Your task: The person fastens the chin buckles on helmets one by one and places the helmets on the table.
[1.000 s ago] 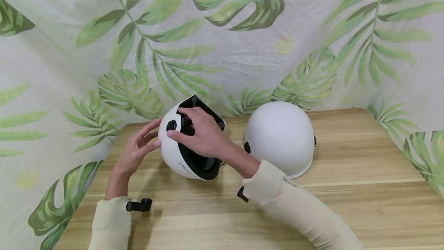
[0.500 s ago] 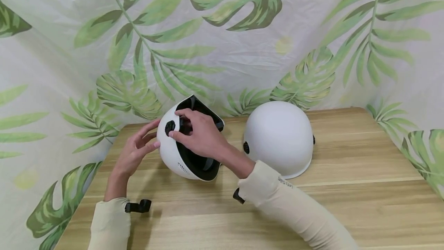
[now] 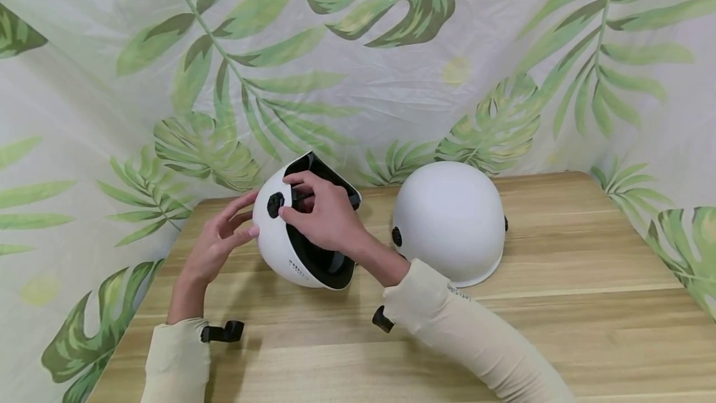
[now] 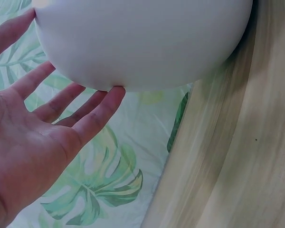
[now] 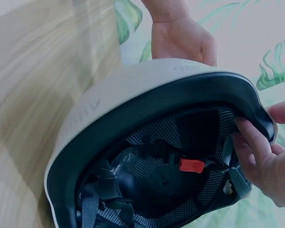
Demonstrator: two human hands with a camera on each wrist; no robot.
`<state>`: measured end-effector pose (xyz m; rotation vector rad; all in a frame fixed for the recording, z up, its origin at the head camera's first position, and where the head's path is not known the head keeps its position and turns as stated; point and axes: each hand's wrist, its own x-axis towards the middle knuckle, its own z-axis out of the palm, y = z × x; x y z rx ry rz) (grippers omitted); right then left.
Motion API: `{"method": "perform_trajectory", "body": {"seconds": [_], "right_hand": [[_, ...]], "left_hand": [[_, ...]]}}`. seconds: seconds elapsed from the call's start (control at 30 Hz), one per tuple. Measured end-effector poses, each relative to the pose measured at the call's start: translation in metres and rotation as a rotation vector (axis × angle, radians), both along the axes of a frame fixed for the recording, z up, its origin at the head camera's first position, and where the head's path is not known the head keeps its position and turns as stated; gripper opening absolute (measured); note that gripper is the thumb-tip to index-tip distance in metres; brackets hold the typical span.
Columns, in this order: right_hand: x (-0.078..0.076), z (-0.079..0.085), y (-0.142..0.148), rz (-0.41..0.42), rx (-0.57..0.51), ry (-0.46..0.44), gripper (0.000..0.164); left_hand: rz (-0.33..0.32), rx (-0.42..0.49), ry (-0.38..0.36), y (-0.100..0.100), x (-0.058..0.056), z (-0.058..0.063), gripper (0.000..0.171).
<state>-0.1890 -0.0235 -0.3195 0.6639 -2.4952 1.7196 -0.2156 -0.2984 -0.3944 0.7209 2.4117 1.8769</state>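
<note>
A white helmet (image 3: 271, 244) lies tipped on its side at the left of the table, its dark lining facing right. Near its rim is a black round knob (image 3: 275, 204). My right hand (image 3: 330, 213) pinches the rim beside this knob, with fingers reaching inside the shell and the thumb outside. In the right wrist view, straps and a red buckle piece (image 5: 191, 165) show inside the helmet. My left hand (image 3: 215, 244) supports the crown from the left; in the left wrist view its spread fingertips (image 4: 116, 91) touch the smooth shell.
A second white helmet (image 3: 447, 222) stands dome up to the right, close to my right forearm. It has black knobs on its sides. The wooden table (image 3: 313, 353) meets a leaf-patterned cloth (image 3: 391, 98) at the back.
My right thumb has slid slightly right, from the knob's edge toward the rim. The left hand and both helmets stay about where they were.
</note>
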Motion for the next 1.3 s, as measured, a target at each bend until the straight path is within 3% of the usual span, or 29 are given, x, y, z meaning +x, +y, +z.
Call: {"method": "perform_trajectory", "body": {"seconds": [0.17, 0.4, 0.67, 0.97, 1.1, 1.3], "right_hand": [[-0.004, -0.004, 0.002, -0.027, -0.124, -0.002, 0.044], [-0.004, -0.01, 0.008, -0.054, -0.318, -0.088, 0.046], [-0.003, -0.011, 0.013, -0.055, -0.394, -0.103, 0.046], [-0.005, -0.017, 0.02, -0.011, -0.542, -0.203, 0.051], [-0.005, -0.019, 0.025, -0.017, -0.56, -0.221, 0.053], [-0.005, -0.023, 0.031, -0.036, -0.637, -0.248, 0.053]], "left_hand": [[0.022, 0.027, 0.038, 0.004, 0.003, 0.005, 0.063], [0.106, 0.011, 0.053, 0.009, 0.005, 0.01, 0.062], [0.114, 0.009, 0.031, 0.012, 0.003, 0.011, 0.062], [0.157, 0.02, 0.078, 0.019, 0.008, 0.018, 0.06], [0.136, 0.001, 0.075, 0.018, 0.006, 0.016, 0.06], [0.05, -0.085, -0.038, 0.012, 0.003, 0.009, 0.066]]}}
